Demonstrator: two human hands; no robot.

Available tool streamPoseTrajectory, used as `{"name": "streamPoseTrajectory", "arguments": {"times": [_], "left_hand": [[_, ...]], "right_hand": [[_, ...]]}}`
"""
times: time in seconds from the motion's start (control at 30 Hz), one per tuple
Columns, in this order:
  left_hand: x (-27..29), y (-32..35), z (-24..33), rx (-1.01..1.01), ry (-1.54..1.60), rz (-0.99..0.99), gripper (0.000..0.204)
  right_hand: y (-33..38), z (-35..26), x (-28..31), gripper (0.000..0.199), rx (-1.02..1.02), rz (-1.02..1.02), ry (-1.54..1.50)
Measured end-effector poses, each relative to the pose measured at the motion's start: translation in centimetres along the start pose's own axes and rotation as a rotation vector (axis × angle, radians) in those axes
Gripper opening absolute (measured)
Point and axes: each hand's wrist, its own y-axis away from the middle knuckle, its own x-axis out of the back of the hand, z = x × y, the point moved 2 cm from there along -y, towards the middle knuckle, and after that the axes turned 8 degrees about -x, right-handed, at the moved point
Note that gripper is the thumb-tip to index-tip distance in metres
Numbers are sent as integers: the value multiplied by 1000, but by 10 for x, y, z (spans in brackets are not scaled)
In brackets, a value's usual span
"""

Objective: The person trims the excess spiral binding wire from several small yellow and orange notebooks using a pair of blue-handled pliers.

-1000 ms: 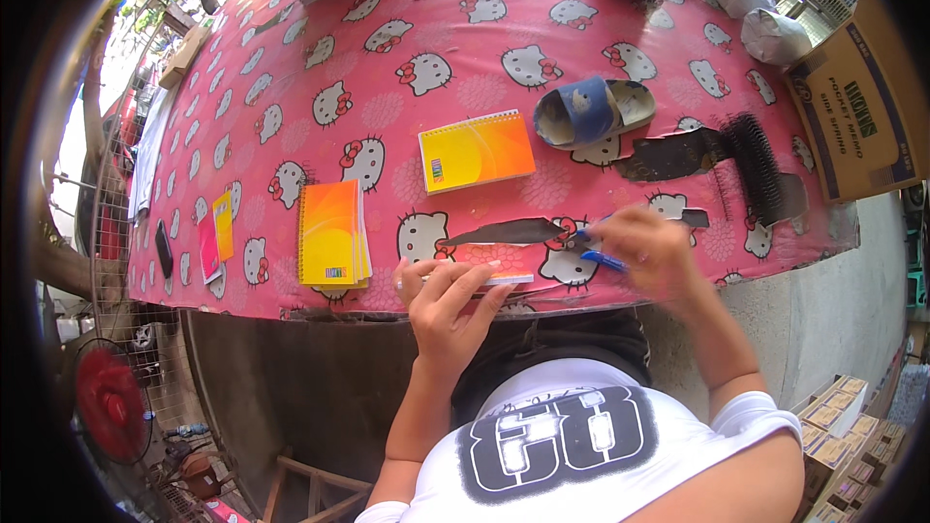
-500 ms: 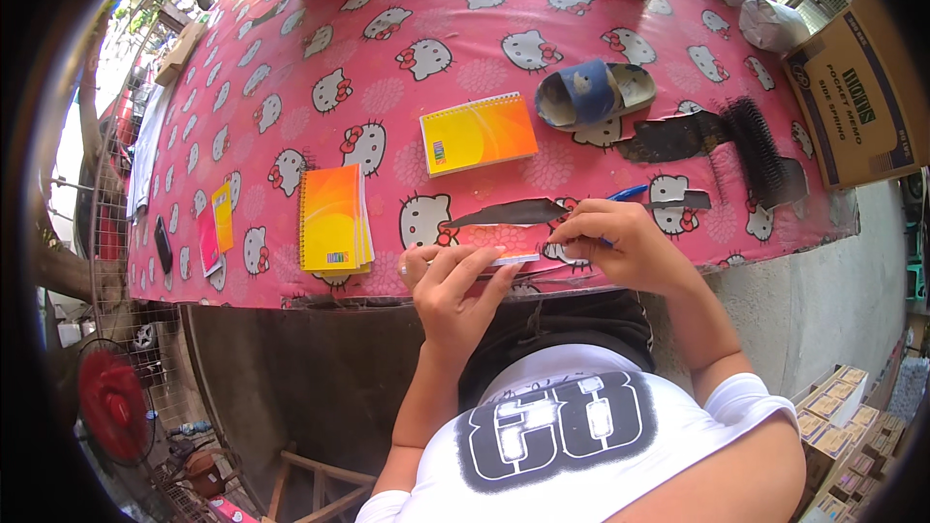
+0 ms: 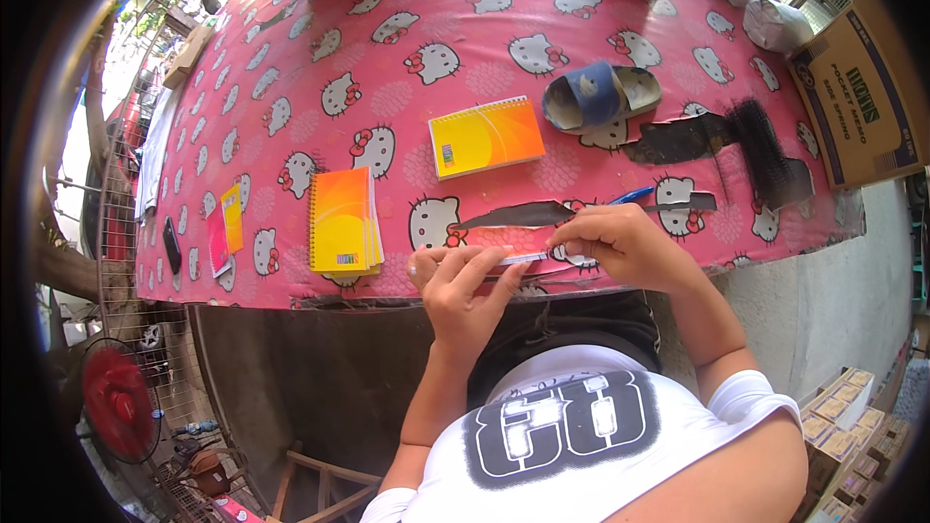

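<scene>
At the table's near edge my left hand (image 3: 463,292) is closed on a small notebook (image 3: 526,258), mostly hidden under its fingers; only a thin whitish strip with some orange shows. My right hand (image 3: 620,244) is pinched just beyond the notebook's right end, and whatever lies between its fingertips is too small to make out. Behind that hand lies a blue pen (image 3: 632,196). To the left is a stack of yellow-orange spiral notebooks (image 3: 343,223). Farther off, more yellow-orange spiral notebooks (image 3: 487,138) lie beside a blue slipper (image 3: 601,97).
A pink patterned cover (image 3: 407,87), torn in places, lies over the table. Black spiral coils (image 3: 756,150) and a cardboard box (image 3: 857,97) are at the right. Pink and yellow booklets (image 3: 225,230) and a phone (image 3: 171,245) lie at the left; a red fan (image 3: 118,397) stands below.
The view has shifted slightly, so the table's things appear a little farther right. My right fingertips have come a bit closer to the notebook's end; my left hand keeps its hold.
</scene>
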Motion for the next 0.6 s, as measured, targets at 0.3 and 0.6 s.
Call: {"name": "streamPoseTrajectory", "arguments": {"times": [0.3,0.6], "left_hand": [[1,8,-6,37,-29,-36,29],[0,3,-2,-1,-35,-9,30]], "right_hand": [[-1,-29,-26,20,176,345,389],[-4,-24,-35,18,239,353,384]]}}
